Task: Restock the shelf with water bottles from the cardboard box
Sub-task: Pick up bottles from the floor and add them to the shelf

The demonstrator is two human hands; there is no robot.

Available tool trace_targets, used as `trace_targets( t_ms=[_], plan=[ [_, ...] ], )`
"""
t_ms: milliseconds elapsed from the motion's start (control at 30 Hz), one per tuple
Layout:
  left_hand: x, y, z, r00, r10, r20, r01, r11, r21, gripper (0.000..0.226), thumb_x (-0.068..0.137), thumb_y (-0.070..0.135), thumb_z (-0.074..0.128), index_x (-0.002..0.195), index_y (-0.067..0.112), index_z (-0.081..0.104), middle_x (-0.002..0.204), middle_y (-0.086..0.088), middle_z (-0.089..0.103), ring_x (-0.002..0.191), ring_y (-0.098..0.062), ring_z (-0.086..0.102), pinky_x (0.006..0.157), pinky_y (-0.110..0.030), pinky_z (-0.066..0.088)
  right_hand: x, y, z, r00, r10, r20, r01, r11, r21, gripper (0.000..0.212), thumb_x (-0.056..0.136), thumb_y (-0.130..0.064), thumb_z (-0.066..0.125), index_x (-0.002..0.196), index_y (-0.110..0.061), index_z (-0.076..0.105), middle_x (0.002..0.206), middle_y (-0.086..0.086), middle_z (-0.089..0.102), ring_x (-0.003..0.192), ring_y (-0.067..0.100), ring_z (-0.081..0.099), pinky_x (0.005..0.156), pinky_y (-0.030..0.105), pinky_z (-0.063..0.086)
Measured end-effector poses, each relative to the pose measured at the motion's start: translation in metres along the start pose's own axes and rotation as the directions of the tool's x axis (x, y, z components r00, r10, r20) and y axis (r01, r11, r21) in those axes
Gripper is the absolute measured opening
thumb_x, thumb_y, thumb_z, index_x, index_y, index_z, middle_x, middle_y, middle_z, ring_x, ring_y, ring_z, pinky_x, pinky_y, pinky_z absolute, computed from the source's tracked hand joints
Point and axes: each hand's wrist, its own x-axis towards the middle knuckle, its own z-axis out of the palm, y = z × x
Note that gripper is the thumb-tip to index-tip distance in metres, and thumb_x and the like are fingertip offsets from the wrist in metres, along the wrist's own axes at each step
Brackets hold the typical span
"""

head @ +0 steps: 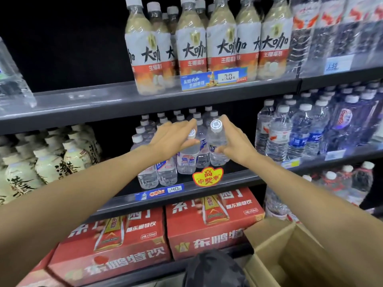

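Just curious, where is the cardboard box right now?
The cardboard box sits open at the head view's bottom right, beside the red drink cartons.

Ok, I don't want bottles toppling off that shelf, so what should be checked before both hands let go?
1. Left hand grips the clear plastic water bottle with white cap: ok.
2. Right hand grips the second clear water bottle: ok.
3. Left bottle base seated on the dark metal shelf: ok, though it leans slightly.
4. Right bottle base seated: cannot tell, hidden behind the red-and-yellow promo tag.
5. Free space right of the row: ok.
6. Brown cardboard box within reach below: ok; contents cannot tell.
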Motion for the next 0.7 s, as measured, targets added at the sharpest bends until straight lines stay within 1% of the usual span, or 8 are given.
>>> trace_targets(
  t_ms=[67, 133, 267, 333, 433, 500, 633, 700],
  plan=[
    [0.008, -0.001, 0.011, 0.999, -0.005, 0.038, 0.003, 0.999, 0.041, 0.041, 0.094, 0.053, 0.048, 0.108, 0.014, 0.044, 0.092, -0.003, 0.064, 0.077, -0.030, 0.058, 0.062, -0.032, 0.024, 0.006, 0.004, 0.005, 0.999, 0.026, 0.026, -0.027, 0.997, 0.072, 0.069, 0.070, -0.010, 0.081, 0.114, -0.032, 0.032, 0.119, -0.005, 0.053, 0.104, 0.020, 0.056, 0.081, 0.041, 0.052],
    [0.012, -0.003, 0.022, 0.996, -0.003, 0.089, -0.004, 0.996, 0.084, 0.044, 0.094, 0.054, 0.047, 0.112, 0.014, 0.044, 0.095, -0.005, 0.065, 0.082, -0.031, 0.059, 0.066, -0.032, 0.028, 0.008, 0.009, 0.010, 0.996, 0.046, 0.081, -0.055, 0.991, 0.123, 0.074, 0.070, -0.008, 0.081, 0.124, -0.029, 0.035, 0.121, 0.001, 0.056, 0.110, 0.023, 0.056, 0.090, 0.047, 0.051],
    [0.015, -0.009, 0.036, 0.990, -0.008, 0.138, -0.003, 0.996, 0.086, 0.045, 0.095, 0.054, 0.045, 0.115, 0.015, 0.043, 0.099, -0.006, 0.064, 0.090, -0.031, 0.060, 0.074, -0.034, 0.031, 0.011, 0.017, 0.018, 0.981, 0.068, 0.184, -0.097, 0.984, 0.152, 0.076, 0.072, -0.003, 0.078, 0.129, -0.026, 0.034, 0.121, 0.007, 0.056, 0.111, 0.027, 0.057, 0.093, 0.049, 0.049],
    [0.019, -0.013, 0.037, 0.985, -0.013, 0.172, 0.001, 0.997, 0.073, 0.044, 0.095, 0.054, 0.044, 0.117, 0.016, 0.042, 0.102, -0.005, 0.064, 0.095, -0.030, 0.059, 0.078, -0.036, 0.034, 0.014, 0.021, 0.020, 0.981, 0.065, 0.184, -0.095, 0.982, 0.160, 0.080, 0.071, -0.001, 0.080, 0.134, -0.021, 0.036, 0.128, 0.004, 0.049, 0.119, 0.023, 0.051, 0.099, 0.040, 0.047],
    [0.024, -0.019, 0.037, 0.971, 0.002, 0.238, -0.020, 0.997, 0.073, 0.037, 0.095, 0.050, 0.046, 0.115, 0.019, 0.043, 0.104, -0.004, 0.062, 0.101, -0.028, 0.058, 0.085, -0.039, 0.035, 0.019, 0.028, 0.024, 0.978, 0.096, 0.188, -0.126, 0.980, 0.154, 0.080, 0.071, 0.001, 0.079, 0.138, -0.017, 0.040, 0.125, -0.002, 0.034, 0.121, 0.016, 0.041, 0.088, 0.019, 0.041],
    [0.027, -0.023, 0.035, 0.959, -0.001, 0.285, -0.007, 1.000, 0.028, 0.034, 0.095, 0.046, 0.049, 0.114, 0.018, 0.042, 0.108, -0.004, 0.061, 0.103, -0.027, 0.057, 0.085, -0.037, 0.034, 0.021, 0.035, 0.028, 0.971, 0.115, 0.208, -0.150, 0.975, 0.165, 0.082, 0.072, 0.002, 0.079, 0.140, -0.018, 0.038, 0.123, -0.004, 0.031, 0.120, 0.015, 0.039, 0.085, 0.015, 0.041],
    [0.031, -0.032, 0.033, 0.928, -0.027, 0.371, 0.037, 0.999, -0.020, 0.036, 0.095, 0.038, 0.056, 0.116, 0.012, 0.042, 0.120, -0.009, 0.059, 0.106, -0.030, 0.056, 0.084, -0.035, 0.036, 0.028, 0.044, 0.037, 0.964, 0.162, 0.211, -0.213, 0.945, 0.249, 0.086, 0.073, 0.004, 0.077, 0.145, -0.016, 0.035, 0.133, 0.002, 0.032, 0.129, 0.019, 0.037, 0.103, 0.028, 0.042],
    [0.031, -0.036, 0.030, 0.906, -0.039, 0.421, 0.074, 0.995, -0.065, 0.034, 0.094, 0.030, 0.059, 0.118, 0.011, 0.044, 0.121, -0.010, 0.057, 0.106, -0.031, 0.054, 0.081, -0.034, 0.038, 0.031, 0.045, 0.040, 0.961, 0.178, 0.211, -0.232, 0.935, 0.267, 0.087, 0.073, 0.006, 0.077, 0.146, -0.016, 0.035, 0.138, 0.004, 0.033, 0.131, 0.020, 0.038, 0.107, 0.032, 0.042]
  ],
)
